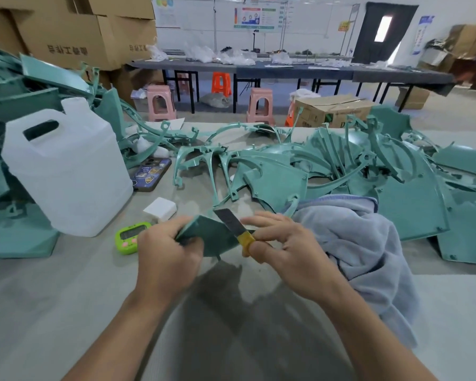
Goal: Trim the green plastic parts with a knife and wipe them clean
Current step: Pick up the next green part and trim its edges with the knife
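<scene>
Item: two bare forearms, nearest the lens, ending in hands raised just above the grey table point(66, 298). Left hand point(165, 257): fingers curled round the near-left edge of one green plastic part point(209, 237), evidently tilting its far edge up to meet the blade. Right hand point(289, 257): thumb and forefinger pinched on the yellow-wrapped handle of the knife point(235, 228), remaining fingers loosely spread; the dark blade lay across the part's right edge, apparently to pare flash. Part: flat teal panel, matt, one small peg below; burrs too small to tell. Blue-grey towel point(363, 243): heaped just beside the right hand, probably for wiping. Pile of green parts point(341, 166): further back. White jug point(66, 171), green timer point(127, 237): to the left.
</scene>
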A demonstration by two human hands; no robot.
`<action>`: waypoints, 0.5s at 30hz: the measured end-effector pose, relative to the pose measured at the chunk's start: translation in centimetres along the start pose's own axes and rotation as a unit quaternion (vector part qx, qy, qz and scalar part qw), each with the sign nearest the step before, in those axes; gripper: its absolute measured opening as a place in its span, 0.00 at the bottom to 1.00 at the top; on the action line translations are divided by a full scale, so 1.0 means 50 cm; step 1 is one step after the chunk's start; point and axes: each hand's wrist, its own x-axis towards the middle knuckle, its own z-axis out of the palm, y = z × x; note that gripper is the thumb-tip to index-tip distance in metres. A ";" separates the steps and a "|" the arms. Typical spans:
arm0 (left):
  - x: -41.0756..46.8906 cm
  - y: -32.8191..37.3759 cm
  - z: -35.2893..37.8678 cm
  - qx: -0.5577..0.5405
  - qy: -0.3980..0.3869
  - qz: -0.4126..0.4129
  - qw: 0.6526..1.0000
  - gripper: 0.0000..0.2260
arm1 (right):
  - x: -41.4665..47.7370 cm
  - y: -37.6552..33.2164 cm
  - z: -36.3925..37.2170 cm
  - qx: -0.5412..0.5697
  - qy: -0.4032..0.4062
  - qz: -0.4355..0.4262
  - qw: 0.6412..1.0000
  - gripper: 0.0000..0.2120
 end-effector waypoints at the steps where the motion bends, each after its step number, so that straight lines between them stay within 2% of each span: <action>1: 0.000 0.006 0.001 -0.024 -0.004 -0.008 1.000 0.14 | 0.000 0.002 0.001 0.024 -0.003 0.001 1.000 0.10; 3: 0.005 0.011 0.001 -0.089 0.008 -0.054 0.995 0.17 | 0.001 0.006 -0.002 0.076 0.031 0.001 0.997 0.09; 6: 0.017 0.007 -0.005 -0.164 0.028 -0.122 0.979 0.16 | 0.011 0.002 -0.014 0.164 0.136 -0.024 0.977 0.07; 9: 0.027 0.001 0.000 -0.304 -0.019 -0.185 0.934 0.13 | 0.030 -0.013 -0.023 0.265 0.202 -0.027 0.943 0.10; 12: 0.022 0.010 0.014 -0.360 -0.071 -0.210 0.906 0.17 | 0.040 -0.028 -0.006 0.301 0.154 -0.031 0.940 0.10; 14: 0.018 0.015 0.018 -0.375 -0.050 -0.211 0.901 0.19 | 0.036 -0.030 0.009 0.284 0.117 -0.035 0.951 0.14; 15: 0.017 0.015 0.018 -0.390 -0.037 -0.212 0.896 0.19 | 0.034 -0.029 0.011 0.276 0.125 -0.024 0.953 0.16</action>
